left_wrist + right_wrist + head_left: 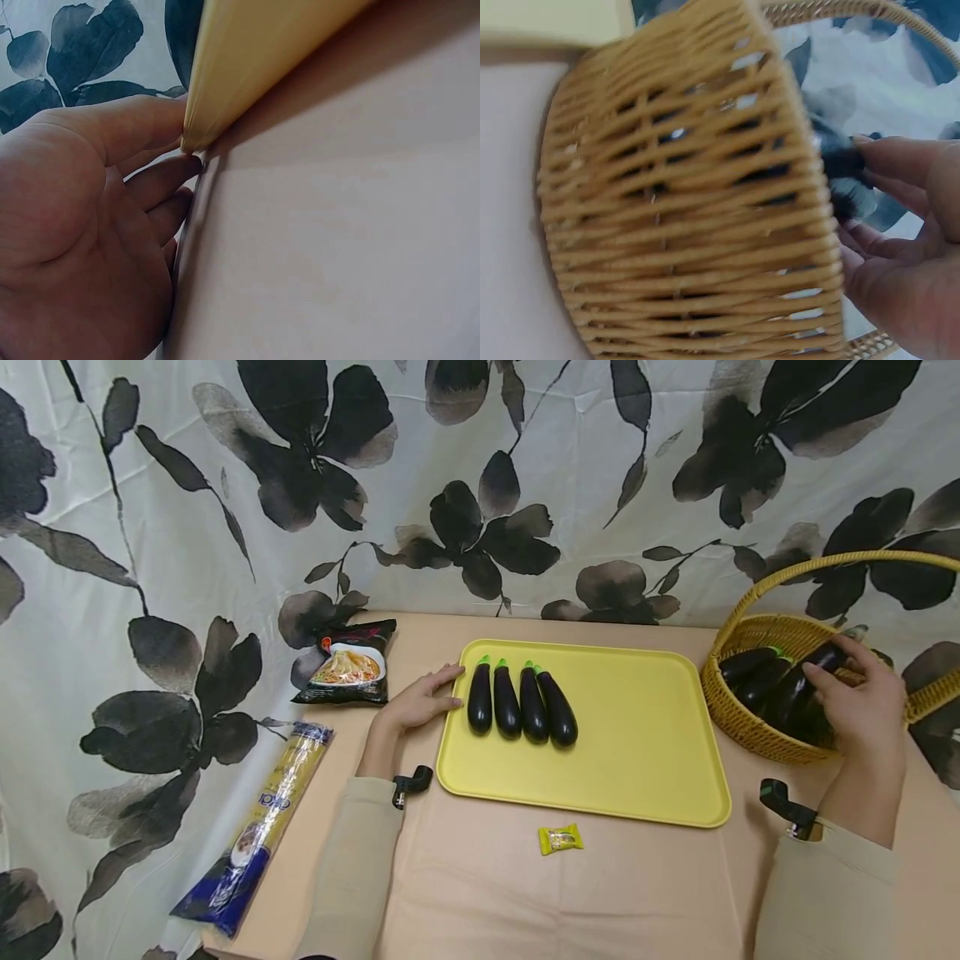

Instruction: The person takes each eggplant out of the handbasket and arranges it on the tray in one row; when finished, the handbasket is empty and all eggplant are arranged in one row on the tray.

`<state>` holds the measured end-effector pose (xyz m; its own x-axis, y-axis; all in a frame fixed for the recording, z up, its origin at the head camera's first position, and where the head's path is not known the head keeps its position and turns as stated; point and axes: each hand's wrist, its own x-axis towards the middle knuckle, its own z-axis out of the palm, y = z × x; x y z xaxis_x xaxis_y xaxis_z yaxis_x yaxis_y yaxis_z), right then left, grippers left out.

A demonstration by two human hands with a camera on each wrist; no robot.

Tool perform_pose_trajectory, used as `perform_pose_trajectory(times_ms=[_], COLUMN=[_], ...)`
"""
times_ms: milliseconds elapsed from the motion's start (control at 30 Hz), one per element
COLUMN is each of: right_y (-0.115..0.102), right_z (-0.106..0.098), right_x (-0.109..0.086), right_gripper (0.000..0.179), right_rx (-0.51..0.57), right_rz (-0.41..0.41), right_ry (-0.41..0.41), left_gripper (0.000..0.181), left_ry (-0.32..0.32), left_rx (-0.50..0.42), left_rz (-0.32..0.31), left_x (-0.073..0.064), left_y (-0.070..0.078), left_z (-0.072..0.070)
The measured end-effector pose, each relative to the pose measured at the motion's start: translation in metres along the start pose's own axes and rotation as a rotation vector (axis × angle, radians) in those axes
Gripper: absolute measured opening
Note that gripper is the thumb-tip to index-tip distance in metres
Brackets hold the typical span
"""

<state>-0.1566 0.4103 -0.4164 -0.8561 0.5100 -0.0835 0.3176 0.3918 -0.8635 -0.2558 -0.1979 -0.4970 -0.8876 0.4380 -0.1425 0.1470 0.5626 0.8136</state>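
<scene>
My right hand reaches into a wicker basket at the right and grips a dark eggplant near its upper end. That eggplant is tilted, its lower part still inside the basket among other eggplants. In the right wrist view, the basket wall hides most of them. My left hand rests at the left edge of a yellow tray, fingers extended, thumb and fingertips touching the rim. Several eggplants lie side by side on the tray's left half, green stem ends pointing away.
A black noodle packet lies beyond my left hand. A long blue-and-gold pasta packet lies along the table's left edge. In front of the tray sits a small yellow wrapped sweet. The basket's tall handle arches above it; floral cloth hangs behind.
</scene>
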Motion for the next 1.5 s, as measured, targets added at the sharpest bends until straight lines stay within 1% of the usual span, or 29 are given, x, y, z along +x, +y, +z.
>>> perform_pose_trajectory(times_ms=[100,200,267,333,400,533,633,733,833,933,1100,1300,1433,1500], right_y=[-0.008,-0.015,-0.019,-0.022,-0.026,-0.033,-0.039,-0.043,-0.047,-0.05,-0.055,-0.059,-0.062,-0.065], right_z=[0.005,0.009,0.01,0.011,0.011,0.012,0.014,0.015,0.015,0.015,0.019,0.031,0.045,0.053], right_x=[-0.01,-0.018,-0.022,-0.026,-0.029,-0.034,-0.039,-0.043,-0.046,-0.049,-0.052,-0.052,-0.052,-0.052], right_gripper=[0.063,0.062,0.061,0.061,0.062,0.066,0.068,0.069,0.069,0.068,0.067,0.067,0.064,0.061], right_rx=[0.07,0.141,0.169,0.172,0.149,0.063,0.026,0.032,0.068,0.077,0.043,0.026,0.022,0.011], right_rz=[0.017,0.01,-0.008,-0.033,-0.06,-0.099,-0.143,-0.228,-0.306,-0.341,-0.382,-0.439,-0.49,-0.499], right_ry=[0.075,0.108,0.125,0.131,0.121,0.074,0.041,-0.002,-0.063,-0.11,-0.142,-0.202,-0.24,-0.256], left_gripper=[0.066,0.066,0.067,0.067,0.067,0.067,0.067,0.067,0.066,0.067,0.067,0.067,0.066,0.066], left_ry=[0.002,0.003,-0.001,-0.003,-0.005,-0.004,-0.006,-0.008,-0.008,-0.01,-0.011,-0.006,-0.003,-0.002], left_rx=[-0.001,0.002,0.007,0.009,0.007,0.005,0.01,0.009,0.005,0.004,-0.001,0.003,0.003,0.002], left_rz=[0.004,0.005,0.007,0.007,0.008,0.009,0.008,0.001,-0.001,0.001,0.001,0.012,0.011,0.007], left_x=[0.001,0.001,0.001,0.001,0.001,0.001,0.001,0.001,0.001,0.001,0.0,0.001,0.002,0.002], left_y=[-0.001,-0.002,-0.001,-0.001,-0.001,0.001,0.002,0.001,0.001,0.0,0.001,0.001,-0.001,-0.001], left_z=[0.0,0.0,0.0,0.001,0.001,0.0,-0.001,-0.001,-0.001,-0.001,-0.001,-0.001,0.0,0.0])
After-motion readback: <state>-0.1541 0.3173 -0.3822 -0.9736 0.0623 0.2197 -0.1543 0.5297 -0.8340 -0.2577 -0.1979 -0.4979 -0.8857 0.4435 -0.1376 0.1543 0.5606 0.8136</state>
